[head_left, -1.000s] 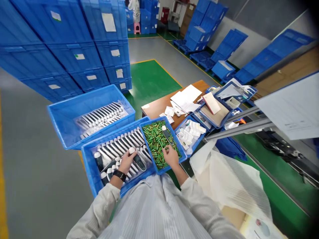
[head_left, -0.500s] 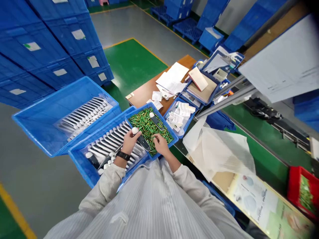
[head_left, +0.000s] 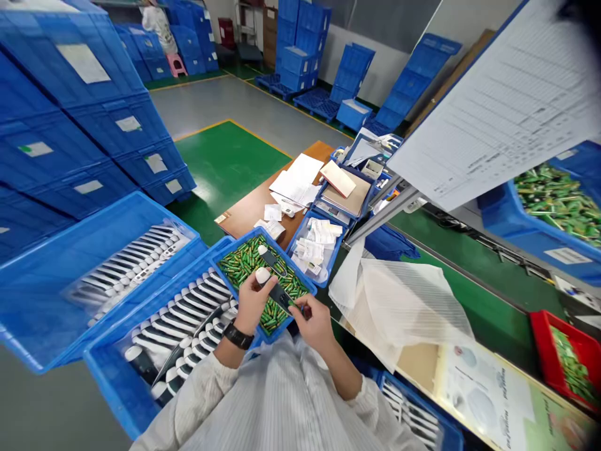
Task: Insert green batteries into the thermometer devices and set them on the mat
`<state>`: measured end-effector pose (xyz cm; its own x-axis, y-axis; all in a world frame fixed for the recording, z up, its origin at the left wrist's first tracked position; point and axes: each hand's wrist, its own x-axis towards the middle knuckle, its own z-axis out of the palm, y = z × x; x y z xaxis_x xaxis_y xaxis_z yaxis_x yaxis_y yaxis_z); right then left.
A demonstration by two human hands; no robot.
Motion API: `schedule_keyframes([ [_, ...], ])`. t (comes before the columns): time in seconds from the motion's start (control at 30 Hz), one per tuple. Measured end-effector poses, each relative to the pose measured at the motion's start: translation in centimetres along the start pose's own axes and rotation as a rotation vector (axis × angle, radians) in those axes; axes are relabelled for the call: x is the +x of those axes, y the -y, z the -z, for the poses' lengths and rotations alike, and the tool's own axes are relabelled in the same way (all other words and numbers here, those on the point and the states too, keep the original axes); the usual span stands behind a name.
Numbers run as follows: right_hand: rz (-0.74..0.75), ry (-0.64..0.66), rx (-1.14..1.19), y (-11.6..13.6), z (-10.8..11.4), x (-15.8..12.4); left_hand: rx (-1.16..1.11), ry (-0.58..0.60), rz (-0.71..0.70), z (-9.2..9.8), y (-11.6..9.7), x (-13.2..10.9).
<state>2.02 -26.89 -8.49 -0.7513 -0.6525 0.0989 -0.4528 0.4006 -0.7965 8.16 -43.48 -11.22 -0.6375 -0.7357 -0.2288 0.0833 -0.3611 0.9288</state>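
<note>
My left hand, with a black wristband, grips the white end of a black-and-white device. At the device's dark far end are the closed fingers of my right hand; a small green thing shows at its fingertips. Both hands are over a blue tray of small green cylinders. Another black-and-white device lies on the cylinders. To the left, a blue bin holds rows of similar devices.
A larger blue bin with more devices stands at left, below stacked blue crates. Papers and a tray of packets lie beyond. A metal post rises at right. A person is far back.
The view has tilted up and shifted right. My right hand has moved from the cylinders to the far end of the held device, which my left hand still grips.
</note>
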Motion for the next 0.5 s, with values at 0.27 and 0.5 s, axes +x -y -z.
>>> schedule_keyframes([
  [0.27,0.106,-0.33,0.139,-1.1,-0.4,0.9,-0.085,-0.059,-0.035,-2.6,-1.0,-1.6],
  [0.5,-0.126,-0.358,0.558,-2.3,-2.1,1.5,-0.181,-0.132,0.026,-3.7,-0.6,-2.5],
])
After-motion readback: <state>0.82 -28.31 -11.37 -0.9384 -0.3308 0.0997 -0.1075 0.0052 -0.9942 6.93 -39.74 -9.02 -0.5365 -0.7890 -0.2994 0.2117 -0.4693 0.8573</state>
